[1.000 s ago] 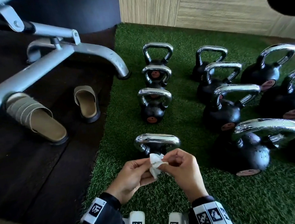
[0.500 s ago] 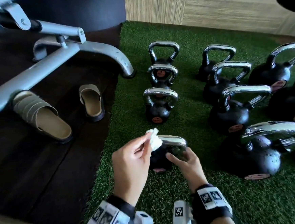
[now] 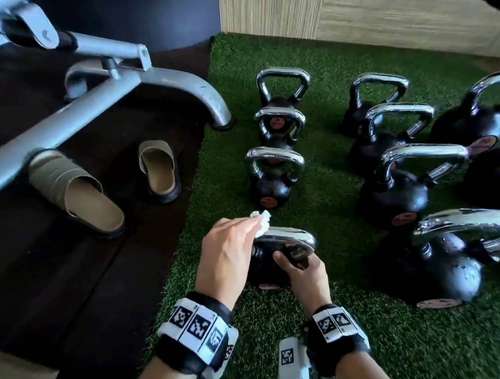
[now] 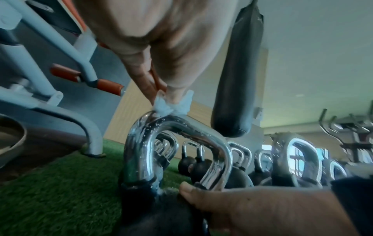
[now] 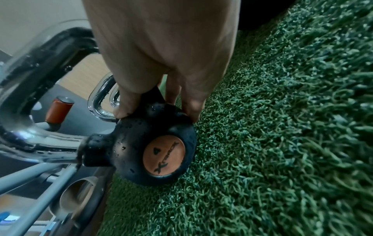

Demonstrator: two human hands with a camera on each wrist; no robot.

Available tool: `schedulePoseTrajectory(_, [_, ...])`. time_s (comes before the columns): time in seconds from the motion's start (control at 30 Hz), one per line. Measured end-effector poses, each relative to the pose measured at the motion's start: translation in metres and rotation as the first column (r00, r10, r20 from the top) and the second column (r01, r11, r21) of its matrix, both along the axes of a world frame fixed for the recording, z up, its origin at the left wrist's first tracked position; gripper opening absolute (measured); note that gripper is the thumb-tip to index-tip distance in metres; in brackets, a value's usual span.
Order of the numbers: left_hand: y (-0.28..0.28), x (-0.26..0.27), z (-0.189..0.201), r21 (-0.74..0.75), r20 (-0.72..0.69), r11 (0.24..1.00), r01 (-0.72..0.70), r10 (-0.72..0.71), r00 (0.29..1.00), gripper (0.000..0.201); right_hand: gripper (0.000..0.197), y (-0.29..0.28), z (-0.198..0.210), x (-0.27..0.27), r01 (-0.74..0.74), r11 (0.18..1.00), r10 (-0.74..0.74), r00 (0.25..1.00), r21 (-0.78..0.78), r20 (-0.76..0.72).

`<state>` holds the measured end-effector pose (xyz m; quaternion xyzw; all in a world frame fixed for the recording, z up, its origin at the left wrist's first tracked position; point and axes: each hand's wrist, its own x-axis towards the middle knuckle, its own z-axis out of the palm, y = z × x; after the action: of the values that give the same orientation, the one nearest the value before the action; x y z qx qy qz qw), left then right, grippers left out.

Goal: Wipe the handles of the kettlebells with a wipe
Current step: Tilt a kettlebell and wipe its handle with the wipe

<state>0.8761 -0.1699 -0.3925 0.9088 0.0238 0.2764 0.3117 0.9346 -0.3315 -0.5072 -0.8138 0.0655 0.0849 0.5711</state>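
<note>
Now we start first wipe: left hand (image 3: 227,245) pinches crumpled white wipe (image 4: 171,106) onto nearest black kettlebell's chrome handle (image 4: 177,143), on green turf (image 3: 319,213); right hand (image 3: 303,272) grips ball. Next: drag along handle.

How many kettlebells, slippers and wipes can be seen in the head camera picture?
Kettlebells: 10 (one cut off at the right edge)
Slippers: 2
Wipes: 1
Total: 13

White wipe (image 3: 261,222), chrome handle (image 3: 288,237) on black kettlebell (image 5: 141,143) (orange-brown badge (image 5: 163,154)), green turf (image 3: 333,203).
</note>
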Motion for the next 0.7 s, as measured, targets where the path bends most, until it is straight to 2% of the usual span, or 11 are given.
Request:
schedulePoseTrajectory(0.07, [0.001,-0.004,-0.004,0.020,-0.008,0.998,0.057,-0.057,0.998,0.026,0.044,-0.002,-0.001,-0.001,0.004,1.000,-0.004,1.000,0.000,-0.014])
schedulePoseTrajectory(0.17, [0.020,-0.005,-0.020,-0.215,-0.008,0.974,-0.075,0.075,0.997,0.021,0.060,-0.001,-0.002,-0.002,0.010,1.000,-0.010,1.000,-0.004,-0.016])
schedulePoseTrajectory(0.27, [0.028,-0.006,-0.035,-0.324,-0.019,0.934,-0.149,0.151,0.988,0.021,0.051,0.000,-0.001,-0.002,0.030,0.999,-0.029,0.999,0.019,-0.031])
schedulePoseTrajectory(0.37, [0.028,-0.007,-0.055,-0.427,-0.029,0.887,-0.176,0.181,0.983,0.025,0.053,0.000,0.000,-0.003,0.032,0.999,-0.032,0.999,0.013,-0.033])
schedulePoseTrajectory(0.43, [0.030,-0.004,-0.072,-0.581,-0.102,0.781,-0.227,0.207,0.973,0.023,0.053,0.001,0.001,-0.002,0.036,0.999,-0.035,0.999,0.018,-0.034])
schedulePoseTrajectory(0.5, [0.027,-0.004,-0.083,-0.761,-0.215,0.590,-0.270,0.164,0.963,0.018,0.059,0.001,0.000,-0.002,0.036,0.999,-0.035,0.999,0.024,-0.034])
schedulePoseTrajectory(0.53, [0.023,-0.005,-0.087,-0.803,-0.258,0.523,-0.285,0.125,0.958,0.020,0.061,0.001,-0.001,-0.003,0.035,0.999,-0.034,0.999,0.027,-0.031])
schedulePoseTrajectory(0.6, [0.015,-0.009,-0.092,-0.825,-0.278,0.489,-0.282,0.082,0.957,0.023,0.062,0.000,-0.003,-0.002,0.035,0.999,-0.034,0.999,0.033,-0.028])
schedulePoseTrajectory(0.7, [0.011,-0.013,-0.099,-0.826,-0.261,0.496,-0.268,0.085,0.962,0.019,0.058,0.000,-0.001,-0.001,0.035,0.998,-0.035,0.999,0.043,-0.019])
